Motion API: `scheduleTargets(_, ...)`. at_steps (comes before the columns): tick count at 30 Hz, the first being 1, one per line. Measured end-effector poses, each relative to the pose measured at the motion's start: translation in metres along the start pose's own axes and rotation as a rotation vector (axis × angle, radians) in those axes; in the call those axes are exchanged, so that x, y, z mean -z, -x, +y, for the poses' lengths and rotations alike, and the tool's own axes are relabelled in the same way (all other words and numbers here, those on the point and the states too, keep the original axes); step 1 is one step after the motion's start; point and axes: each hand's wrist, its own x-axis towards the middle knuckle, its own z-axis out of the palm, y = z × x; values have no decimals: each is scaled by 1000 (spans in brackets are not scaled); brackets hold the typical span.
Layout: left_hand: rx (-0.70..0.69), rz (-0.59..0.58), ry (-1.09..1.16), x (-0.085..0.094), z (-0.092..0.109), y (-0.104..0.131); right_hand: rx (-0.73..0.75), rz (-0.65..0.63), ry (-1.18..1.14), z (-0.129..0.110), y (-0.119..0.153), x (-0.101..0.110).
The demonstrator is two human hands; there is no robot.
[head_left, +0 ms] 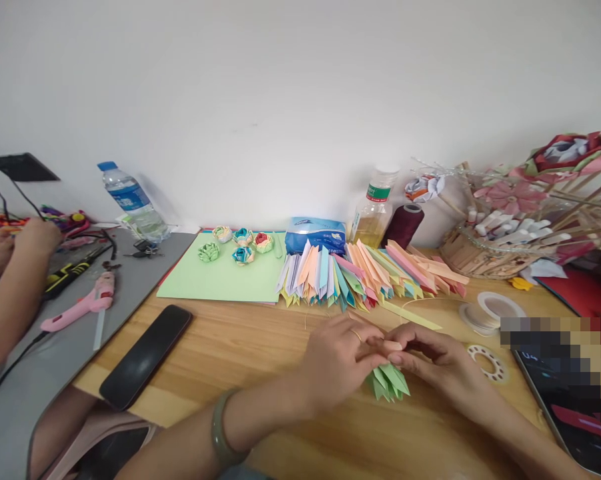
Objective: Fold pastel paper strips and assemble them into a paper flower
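Both of my hands meet over the wooden table, pinching a green folded-paper bunch point(390, 383) whose pointed ends fan out below the fingers. My left hand point(343, 357), with a ring on one finger, closes on it from the left. From the other side, my right hand point(433, 360) grips its top with thumb and forefinger. The fingers hide the upper part of the bunch. Just beyond my hands lie rows of folded paper strips point(325, 277) in many colours. Several small paper flowers point(243, 255) rest on a stack of green paper point(215, 283) farther left.
A black phone point(145, 357) lies left. Behind are a tissue pack point(315, 235), an oil bottle point(373, 210) and a thread cone point(404, 227). Right are a tape roll point(503, 310), a basket point(500, 257) and a tablet point(575, 400). Another person's arm point(18, 287) is near a pink glue gun point(83, 307).
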Motion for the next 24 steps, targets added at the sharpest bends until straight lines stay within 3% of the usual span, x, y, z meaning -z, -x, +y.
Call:
scheduleTargets(3,303,-121,351,3,3,-6,24,-18,22,-4,3,5)
scheduleTargets(6,516,-223,642,3,3,-9,32,-32,24,-8,5,7)
scheduleTargets(12,662,-164,733,2,-2,-12,32,-31,38,-9,4,6)
scheduleTargets(15,621,-97,624,2,-2,-10,29,-40,54,-10,4,5)
scheduleTargets(18,359,-14,397,3,2,-6,34,-36,88,-9,3,4)
scheduleTargets(21,124,-1,232,4,6,-5,56,-25,125,-6,3,3)
scheduleTargets(24,123,-14,207,5,7,-6,78,-29,155,-3,4,3)
